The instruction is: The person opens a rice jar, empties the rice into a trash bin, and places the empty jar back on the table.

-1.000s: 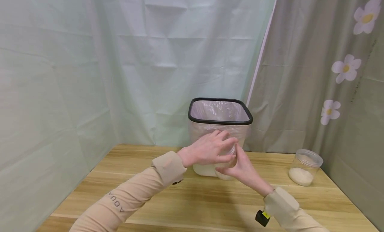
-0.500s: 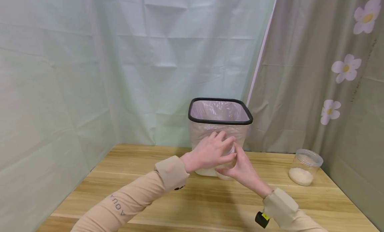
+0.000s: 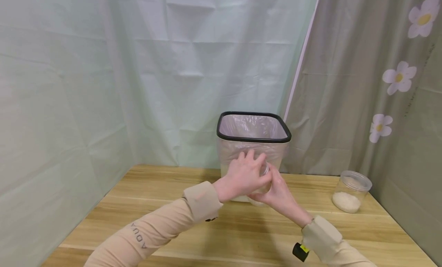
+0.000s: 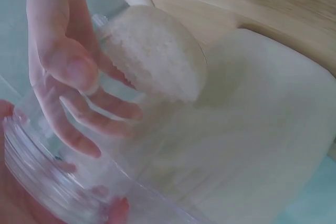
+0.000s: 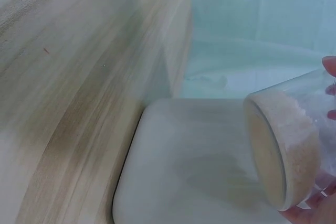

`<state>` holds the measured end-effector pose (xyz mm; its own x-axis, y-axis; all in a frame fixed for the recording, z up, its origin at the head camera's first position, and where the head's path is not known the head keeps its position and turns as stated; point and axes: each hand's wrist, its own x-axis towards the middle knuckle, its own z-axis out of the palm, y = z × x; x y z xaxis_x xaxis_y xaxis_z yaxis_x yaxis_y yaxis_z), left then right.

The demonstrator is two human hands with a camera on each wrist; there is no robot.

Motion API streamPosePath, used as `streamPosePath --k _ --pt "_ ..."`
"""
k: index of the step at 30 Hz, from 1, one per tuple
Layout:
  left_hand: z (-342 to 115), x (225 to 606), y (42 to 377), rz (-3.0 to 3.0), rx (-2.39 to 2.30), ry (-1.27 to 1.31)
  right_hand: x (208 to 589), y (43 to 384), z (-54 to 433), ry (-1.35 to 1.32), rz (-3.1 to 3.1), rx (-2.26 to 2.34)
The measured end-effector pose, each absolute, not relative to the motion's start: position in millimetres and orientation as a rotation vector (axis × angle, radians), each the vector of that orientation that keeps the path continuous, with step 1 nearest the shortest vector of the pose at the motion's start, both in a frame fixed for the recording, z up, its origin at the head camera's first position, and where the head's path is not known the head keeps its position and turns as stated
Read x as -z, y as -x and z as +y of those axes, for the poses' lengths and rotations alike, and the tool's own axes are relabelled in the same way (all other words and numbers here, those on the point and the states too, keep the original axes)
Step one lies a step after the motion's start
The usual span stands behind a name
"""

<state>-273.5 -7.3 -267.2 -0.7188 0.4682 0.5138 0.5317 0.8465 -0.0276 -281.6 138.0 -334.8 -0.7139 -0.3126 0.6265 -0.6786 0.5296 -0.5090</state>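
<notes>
In front of the bin I hold a clear plastic jar [image 3: 261,190] of white grains, tilted, with its base showing in the right wrist view. My right hand [image 3: 279,193] grips the jar's side, thumb low and fingers toward the lid. Over the top curls my left hand [image 3: 240,175], its fingers spread around the ridged clear lid [image 4: 50,179]. The white grains [image 4: 155,53] lie gathered at the jar's bottom end. Most of the jar is hidden behind both hands in the head view.
A pale bin [image 3: 230,149] with a black rim and a clear liner bag stands at the back of the wooden table [image 3: 165,228]. To the right sits a second clear jar [image 3: 351,192] with white grains. Curtains [image 3: 193,75] hang behind and at both sides.
My left hand has turned a little on the lid, its wrist shifting to the right and slightly downward. My right hand and the jar have stayed almost in place.
</notes>
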Motion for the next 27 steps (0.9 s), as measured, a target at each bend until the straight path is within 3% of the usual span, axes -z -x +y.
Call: streamPosePath --k 7,17,22,27 --pt "-3 267 270 -2.553 0.204 0.596 335 282 136 -0.810 -2.325 -1.068" --pt "-9 264 268 -2.652 0.079 0.675 340 280 137 -0.756 -2.438 -1.202" --pt "-17 256 270 -2.621 -0.038 0.821 339 280 138 -0.748 -2.441 -1.246" --pt "-27 253 280 -2.449 -0.099 1.178 335 280 140 -0.757 -2.404 -1.339"
